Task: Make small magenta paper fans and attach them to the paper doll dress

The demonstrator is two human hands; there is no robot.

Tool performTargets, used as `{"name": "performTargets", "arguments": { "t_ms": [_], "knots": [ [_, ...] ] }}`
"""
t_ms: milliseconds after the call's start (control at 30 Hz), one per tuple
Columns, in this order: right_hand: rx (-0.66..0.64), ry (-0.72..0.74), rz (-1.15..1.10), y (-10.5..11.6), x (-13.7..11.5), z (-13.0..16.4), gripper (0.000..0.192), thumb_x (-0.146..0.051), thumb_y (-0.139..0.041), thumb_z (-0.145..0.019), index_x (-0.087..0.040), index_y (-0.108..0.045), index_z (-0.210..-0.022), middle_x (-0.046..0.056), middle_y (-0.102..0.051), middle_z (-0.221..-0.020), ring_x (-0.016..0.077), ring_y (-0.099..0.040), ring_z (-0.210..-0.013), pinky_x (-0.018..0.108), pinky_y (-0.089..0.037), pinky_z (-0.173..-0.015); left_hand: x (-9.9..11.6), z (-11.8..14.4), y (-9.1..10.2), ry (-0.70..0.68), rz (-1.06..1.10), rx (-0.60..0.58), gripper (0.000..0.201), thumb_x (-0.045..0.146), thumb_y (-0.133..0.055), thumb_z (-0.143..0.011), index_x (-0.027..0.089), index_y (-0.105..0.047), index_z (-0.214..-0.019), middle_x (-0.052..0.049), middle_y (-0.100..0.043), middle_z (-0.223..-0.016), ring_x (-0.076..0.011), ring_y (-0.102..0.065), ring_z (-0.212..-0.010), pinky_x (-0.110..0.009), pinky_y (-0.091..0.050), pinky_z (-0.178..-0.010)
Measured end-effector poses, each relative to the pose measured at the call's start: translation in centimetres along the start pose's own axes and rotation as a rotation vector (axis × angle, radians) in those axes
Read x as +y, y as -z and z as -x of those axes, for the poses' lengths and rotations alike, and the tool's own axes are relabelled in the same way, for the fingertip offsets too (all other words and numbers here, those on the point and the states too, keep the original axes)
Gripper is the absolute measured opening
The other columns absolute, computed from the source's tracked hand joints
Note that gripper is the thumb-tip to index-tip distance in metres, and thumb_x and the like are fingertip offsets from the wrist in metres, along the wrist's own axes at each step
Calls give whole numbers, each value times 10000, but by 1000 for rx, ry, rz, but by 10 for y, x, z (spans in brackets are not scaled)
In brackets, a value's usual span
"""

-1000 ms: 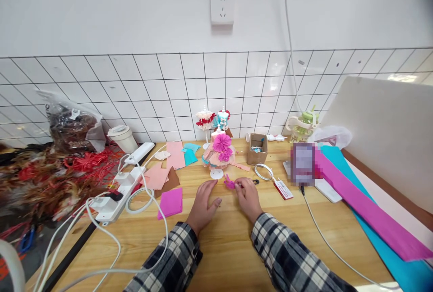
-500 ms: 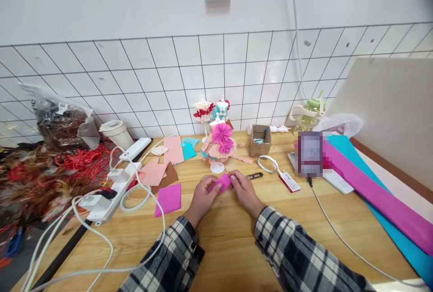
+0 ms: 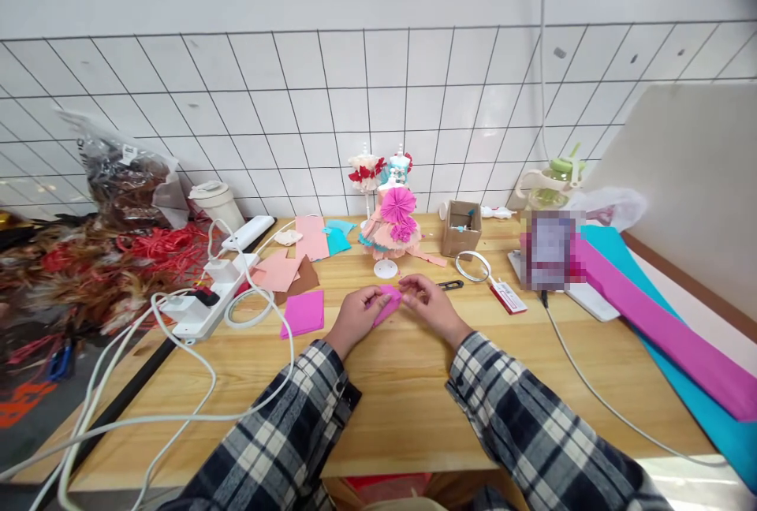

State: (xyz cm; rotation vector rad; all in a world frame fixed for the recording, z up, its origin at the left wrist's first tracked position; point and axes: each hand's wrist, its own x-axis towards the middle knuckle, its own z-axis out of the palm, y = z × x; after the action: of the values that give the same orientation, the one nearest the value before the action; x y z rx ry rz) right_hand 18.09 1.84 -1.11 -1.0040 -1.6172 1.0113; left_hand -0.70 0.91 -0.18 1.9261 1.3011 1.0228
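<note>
Between my hands is a small piece of magenta crepe paper (image 3: pixel 387 304), held just above the wooden table (image 3: pixel 402 400). My left hand (image 3: pixel 358 317) pinches it from the left, thumb on top. The fingertips of my right hand (image 3: pixel 430 307) close on its right edge. Beyond my hands stands a small mannequin in a peach paper dress (image 3: pixel 387 241) with magenta paper flowers. Left of my left hand lies a stack of magenta paper squares (image 3: pixel 303 313). A black cutter (image 3: pixel 450 285) rests just past my right hand.
A white power strip (image 3: pixel 218 302) with looping cables takes up the left side. Behind are peach paper sheets (image 3: pixel 311 238), two more dressed mannequins and a cardboard box (image 3: pixel 462 229). Tape rolls lie on both sides. Long magenta paper (image 3: pixel 662 330) stretches along the right.
The head view has tilted down and shifted left. The magenta paper has turned more upright in my left fingers, and my right fingers have risen slightly along its edge.
</note>
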Motion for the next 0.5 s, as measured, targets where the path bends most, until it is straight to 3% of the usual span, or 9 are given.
{"name": "performTargets", "arguments": {
  "t_ms": [133,233,400,500],
  "knots": [
    [2,-12,123,-13,-3,4,258,-365,-654,-735,-174,-659,-907,20,-641,-780,123,-502,-637,239,-406,-586,1,4,0,-45,84,-58,277,392,-531,-854,163,-681,-898,-35,-696,-858,-165,-606,-777,-244,-430,-708],
    [64,-46,68,-14,3,2,227,-364,-605,-760,-166,-664,-854,22,-647,-743,128,-520,-628,253,-423,-612,-1,6,0,-46,34,-77,261,395,-558,-837,180,-688,-907,-37,-707,-860,-175,-620,-779,-256,-443,-704],
    [171,-115,-64,-2,13,-4,279,-412,-525,-791,-165,-627,-871,19,-613,-715,129,-508,-593,252,-414,-576,-5,4,4,-60,-173,-2,224,355,-550,-834,184,-694,-854,-54,-690,-828,-199,-609,-791,-314,-454,-747],
    [148,-111,-59,0,11,-3,297,-421,-477,-823,-166,-616,-886,-7,-541,-630,120,-460,-535,245,-387,-533,-3,4,7,-148,-291,89,296,355,-592,-805,186,-669,-1036,-95,-656,-1003,-244,-568,-974,-394,-424,-889]
  ]
}}
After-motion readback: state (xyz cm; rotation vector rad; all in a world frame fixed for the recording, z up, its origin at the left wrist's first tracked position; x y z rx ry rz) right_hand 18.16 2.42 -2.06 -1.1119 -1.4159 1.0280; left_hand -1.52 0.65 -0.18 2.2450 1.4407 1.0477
